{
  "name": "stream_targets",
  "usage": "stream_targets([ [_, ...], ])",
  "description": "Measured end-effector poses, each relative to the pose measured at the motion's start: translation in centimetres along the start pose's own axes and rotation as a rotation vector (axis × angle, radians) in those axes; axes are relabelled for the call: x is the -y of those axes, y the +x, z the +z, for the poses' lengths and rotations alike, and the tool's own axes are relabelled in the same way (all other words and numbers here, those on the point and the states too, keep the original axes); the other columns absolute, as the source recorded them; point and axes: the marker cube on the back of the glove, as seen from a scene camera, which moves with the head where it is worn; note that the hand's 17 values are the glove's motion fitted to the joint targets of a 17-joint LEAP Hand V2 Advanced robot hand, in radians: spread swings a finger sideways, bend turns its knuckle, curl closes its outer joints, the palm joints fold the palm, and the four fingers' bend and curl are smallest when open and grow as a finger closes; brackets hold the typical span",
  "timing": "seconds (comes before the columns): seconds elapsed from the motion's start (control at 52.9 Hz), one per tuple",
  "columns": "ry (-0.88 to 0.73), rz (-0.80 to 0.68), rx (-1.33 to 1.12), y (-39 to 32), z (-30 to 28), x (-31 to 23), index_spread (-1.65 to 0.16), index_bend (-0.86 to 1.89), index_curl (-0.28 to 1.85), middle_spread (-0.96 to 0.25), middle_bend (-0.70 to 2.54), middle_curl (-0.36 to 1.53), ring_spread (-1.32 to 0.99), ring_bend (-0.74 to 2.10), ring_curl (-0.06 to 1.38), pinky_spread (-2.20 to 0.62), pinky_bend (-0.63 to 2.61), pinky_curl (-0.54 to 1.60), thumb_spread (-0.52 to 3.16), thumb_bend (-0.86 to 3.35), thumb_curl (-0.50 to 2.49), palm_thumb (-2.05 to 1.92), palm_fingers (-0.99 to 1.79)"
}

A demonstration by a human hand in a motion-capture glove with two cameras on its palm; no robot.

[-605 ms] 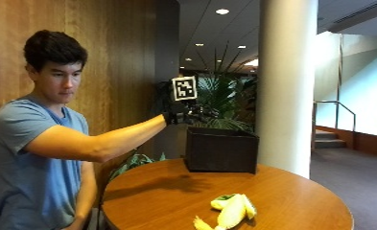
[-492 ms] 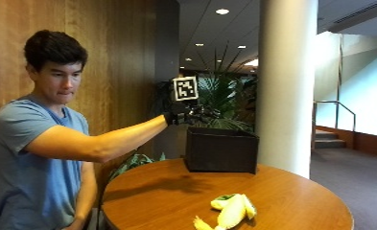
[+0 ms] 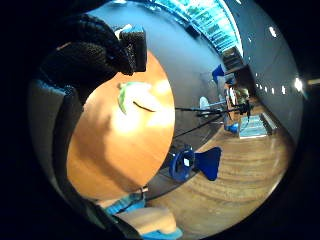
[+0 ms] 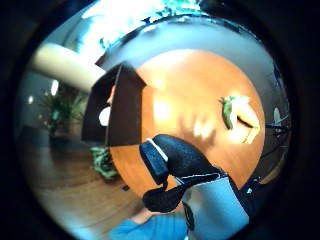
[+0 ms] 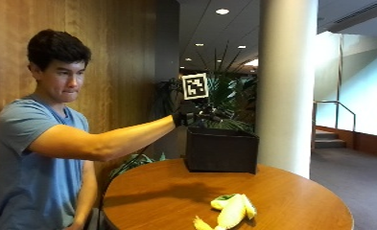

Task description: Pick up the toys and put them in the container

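Observation:
In the outside view my gloved right hand [image 5: 196, 118] is stretched out at arm's length, just above the near left rim of the dark brown box container [image 5: 220, 153] at the back of the round wooden table [image 5: 156, 196]. Its fingers look relaxed, with nothing seen between them. A yellow and green soft toy [image 5: 231, 213] lies near the table's front edge, well away from the hand. The thumb side palm view shows the container [image 4: 120, 107] from above with pale shapes inside, the toy [image 4: 239, 117] and the gloved thumb and finger [image 4: 182, 167]. The toy [image 3: 135, 96] also appears past the glove [image 3: 85, 55].
A white pillar [image 5: 287, 81] and a potted palm [image 5: 229, 100] stand right behind the container. A wood-panelled wall is on the left. A blue chair [image 3: 197, 162] stands on the floor beside the table. Bare tabletop lies between the container and the toy.

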Motion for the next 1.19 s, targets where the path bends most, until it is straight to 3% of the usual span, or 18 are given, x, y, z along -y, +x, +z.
stream_targets([
  [0.113,-0.027,-0.010,-0.026,3.1,1.6,1.0,-0.29,0.15,0.19,0.02,0.21,0.22,0.01,0.43,0.16,0.02,1.12,0.34,1.06,-0.04,0.19,-0.04,-0.03],
  [0.265,-0.022,0.108,-0.100,7.1,4.6,3.0,-0.29,0.13,0.20,0.02,0.22,0.26,0.01,0.45,0.18,0.03,1.07,0.33,1.03,-0.06,0.20,-0.07,-0.06],
  [0.378,-0.022,0.053,-0.069,9.1,6.9,3.3,-0.29,0.11,0.20,0.01,0.22,0.28,0.01,0.46,0.19,0.04,1.05,0.33,0.99,-0.07,0.20,-0.09,-0.07],
  [0.662,-0.188,0.086,-0.142,15.9,15.5,3.9,-0.29,0.10,0.19,-0.01,0.24,0.33,0.00,0.50,0.21,0.04,1.05,0.33,0.93,-0.08,0.19,-0.10,-0.08],
  [0.756,-0.206,0.222,-0.077,16.0,17.8,4.6,-0.29,0.10,0.19,-0.01,0.24,0.34,0.00,0.51,0.21,0.04,1.05,0.33,0.93,-0.08,0.19,-0.10,-0.08],
  [1.021,-0.287,0.204,-0.114,17.6,23.2,4.9,-0.29,0.09,0.17,-0.01,0.24,0.36,0.00,0.55,0.23,0.04,1.05,0.33,0.92,-0.08,0.19,-0.10,-0.08],
  [1.191,-0.306,0.218,0.035,16.3,25.4,5.2,-0.29,0.09,0.16,-0.01,0.24,0.38,-0.01,0.62,0.25,0.04,1.04,0.33,0.92,-0.08,0.19,-0.09,-0.06],
])
